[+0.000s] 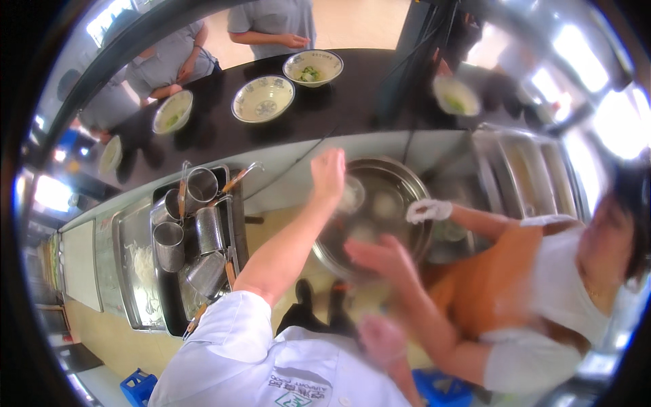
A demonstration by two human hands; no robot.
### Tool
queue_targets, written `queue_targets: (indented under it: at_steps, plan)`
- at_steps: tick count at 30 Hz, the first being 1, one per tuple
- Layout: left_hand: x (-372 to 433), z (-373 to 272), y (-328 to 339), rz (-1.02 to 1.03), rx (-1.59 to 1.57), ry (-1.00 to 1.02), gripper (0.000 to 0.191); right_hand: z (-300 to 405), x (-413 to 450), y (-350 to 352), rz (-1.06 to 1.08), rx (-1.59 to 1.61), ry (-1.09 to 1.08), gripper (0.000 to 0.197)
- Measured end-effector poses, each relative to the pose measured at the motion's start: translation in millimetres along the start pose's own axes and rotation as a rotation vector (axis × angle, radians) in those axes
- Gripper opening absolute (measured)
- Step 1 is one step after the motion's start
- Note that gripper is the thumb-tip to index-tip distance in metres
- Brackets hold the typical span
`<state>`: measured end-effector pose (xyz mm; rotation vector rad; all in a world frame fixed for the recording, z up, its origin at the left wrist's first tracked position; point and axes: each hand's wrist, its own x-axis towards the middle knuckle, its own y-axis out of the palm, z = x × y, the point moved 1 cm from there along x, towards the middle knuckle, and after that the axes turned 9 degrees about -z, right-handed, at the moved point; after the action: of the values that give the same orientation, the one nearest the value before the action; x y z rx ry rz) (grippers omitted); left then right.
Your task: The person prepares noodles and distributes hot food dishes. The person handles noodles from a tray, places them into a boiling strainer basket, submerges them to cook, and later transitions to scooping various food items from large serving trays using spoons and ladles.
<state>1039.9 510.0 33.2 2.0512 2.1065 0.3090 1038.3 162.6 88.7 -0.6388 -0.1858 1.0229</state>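
My left hand (pixel 328 173) is curled, reaching over the left rim of a large round metal pot (pixel 423 188). Its fingers face away, so whether they grip anything is hidden. Beside it in the pot is a pale, roundish strainer-like shape (pixel 352 196), partly covered by the hand. Dark liquid and other pale, blurred patches show in the pot. My right hand (pixel 382 338) is low near my chest, curled and badly blurred; its contents cannot be made out. A co-worker's gloved hand (pixel 430 210) hangs over the pot's right side, and their bare hand (pixel 381 257) over its near side.
Metal noodle strainers (pixel 169 246) with wooden handles stand in a dark tray (pixel 161 305) at left, beside a metal tray (pixel 127 300) of white noodles. Patterned bowls (pixel 263 99), several with green contents, line a dark counter (pixel 213 117). The co-worker in an orange apron (pixel 488 280) stands close right.
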Motion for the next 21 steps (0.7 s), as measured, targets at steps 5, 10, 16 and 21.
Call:
queue_targets:
  at_steps: [5,10,16,21]
  plan:
    - [-1.1,44.0,-12.6,0.046,-0.014,-0.12,0.026,-15.3,-3.9,3.5,0.051,-0.022,-0.063,0.021]
    - [-2.5,48.1,-21.2,0.297,0.329,-0.088,0.022,-11.7,-6.3,7.8,0.075,0.145,0.123,0.016]
    - [-27.1,30.6,-44.9,0.262,0.843,0.225,0.012,-3.9,0.5,29.7,0.263,0.022,0.056,0.011]
    - [-90.4,-56.6,-113.3,0.114,0.622,0.421,0.008,-16.4,16.0,84.0,0.191,-0.083,-0.255,0.011]
